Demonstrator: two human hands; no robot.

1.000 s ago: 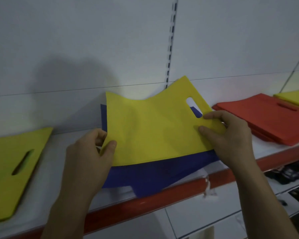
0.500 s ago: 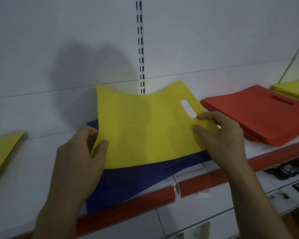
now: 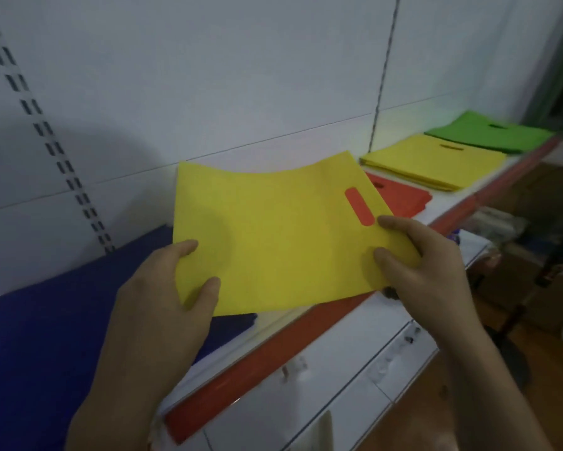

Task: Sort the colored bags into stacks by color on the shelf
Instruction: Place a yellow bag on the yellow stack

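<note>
Holding one yellow bag by its two near corners, I see my left hand pinching the left corner, thumb on top and fingers curled beneath. My right hand pinches the right corner just below the handle slot, thumb pressed on the face. The bag is lifted off the shelf and tilted up toward the back panel, its far edge sagging between the two upper corners.

Below and to the left of the left hand a blue bag lies flat, its near corner close to the shelf's red front edge. A strip of bare white shelf shows under the held bag, between that blue corner and the right hand.

Beyond the right hand a red stack lies flat, partly hidden by the held bag and showing through its slot. Farther along on that side sits a yellow stack, and past it a green stack near the shelf's end; whether those two touch I cannot tell. Far to the left of the grip, a slotted upright climbs the white back panel.
</note>
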